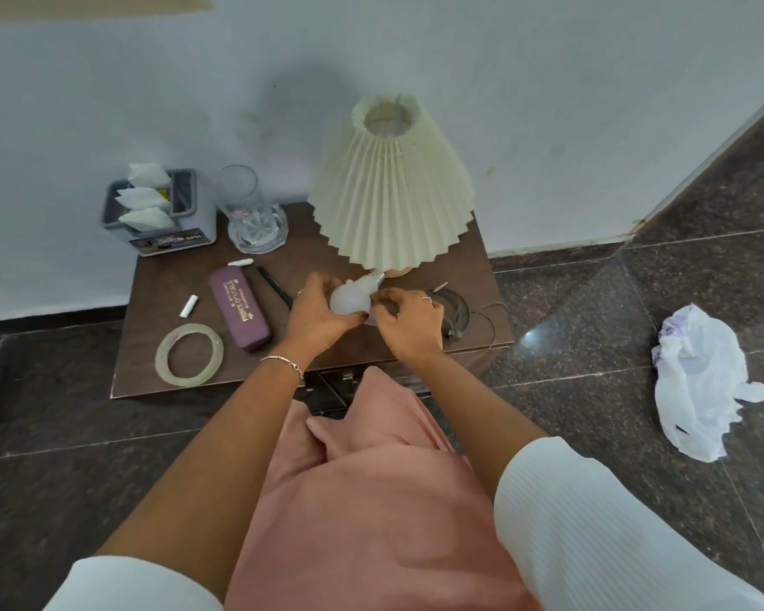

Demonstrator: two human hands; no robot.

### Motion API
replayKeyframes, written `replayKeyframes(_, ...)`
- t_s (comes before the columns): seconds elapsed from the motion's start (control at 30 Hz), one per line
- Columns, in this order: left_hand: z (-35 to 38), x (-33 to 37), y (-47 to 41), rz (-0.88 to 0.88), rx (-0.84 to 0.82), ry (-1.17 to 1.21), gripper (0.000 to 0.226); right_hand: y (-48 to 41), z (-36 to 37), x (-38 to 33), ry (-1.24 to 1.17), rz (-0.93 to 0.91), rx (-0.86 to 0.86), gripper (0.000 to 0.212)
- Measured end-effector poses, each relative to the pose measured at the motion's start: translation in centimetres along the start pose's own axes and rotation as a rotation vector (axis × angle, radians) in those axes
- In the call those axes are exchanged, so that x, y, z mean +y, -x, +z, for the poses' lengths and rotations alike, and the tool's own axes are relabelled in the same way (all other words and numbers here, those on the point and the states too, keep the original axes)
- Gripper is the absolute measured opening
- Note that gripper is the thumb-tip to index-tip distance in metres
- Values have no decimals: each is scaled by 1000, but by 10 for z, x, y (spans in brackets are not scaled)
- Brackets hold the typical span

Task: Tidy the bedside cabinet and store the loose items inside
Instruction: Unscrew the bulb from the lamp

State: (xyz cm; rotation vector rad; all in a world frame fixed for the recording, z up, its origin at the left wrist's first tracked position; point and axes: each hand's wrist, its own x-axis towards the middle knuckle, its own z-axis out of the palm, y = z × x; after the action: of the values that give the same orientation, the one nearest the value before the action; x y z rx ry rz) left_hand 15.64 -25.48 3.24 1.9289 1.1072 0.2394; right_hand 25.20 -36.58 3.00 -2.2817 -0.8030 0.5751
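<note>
Starting at the left, a grey box (159,222) stuffed with white tissues is seen at the back left corner of the cabinet (151,284), and a glass (252,213) stands upright just beside it. Down at the front left corner, a tape (189,355) roll is laid flat. A white stub (189,306) is spotted behind the tape, and a second stub (240,262) lies further back, near the glass. Between them a purple case (238,306) is stretched out lengthwise, closed. To its right a black pen (274,286) is laid at a slant, its near end hidden by the left hand (318,315).

Now the middle: that hand is curled round a white bulb (349,299), which is held just above the cabinet top, its neck pointed back towards the foot of the lamp (389,187). The pleated shade is tilted, its open top turned towards the wall. Whether the bulb is joined to the lamp cannot be told.

The right hand (409,328) is brought in against the bulb's right side, fingers bent. Whether anything is gripped there cannot be told.

Just right of it, dark spectacles (457,313) are left lying near the cabinet's right edge, partly covered by the hand. Well apart, a crumpled white bag (702,381) is seen on the dark floor (592,310).
</note>
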Motion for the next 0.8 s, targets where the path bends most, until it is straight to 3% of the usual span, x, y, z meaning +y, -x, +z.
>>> replayKeyframes(0.37, -36, -36, 1, -69, 149, 6, 62, 3, 38, -50, -121, -69, -100, 37)
replayKeyframes(0.8, -55, -51, -45, -54, 87, -76, 57, -36, 72, -67, -105, -118, -44, 46)
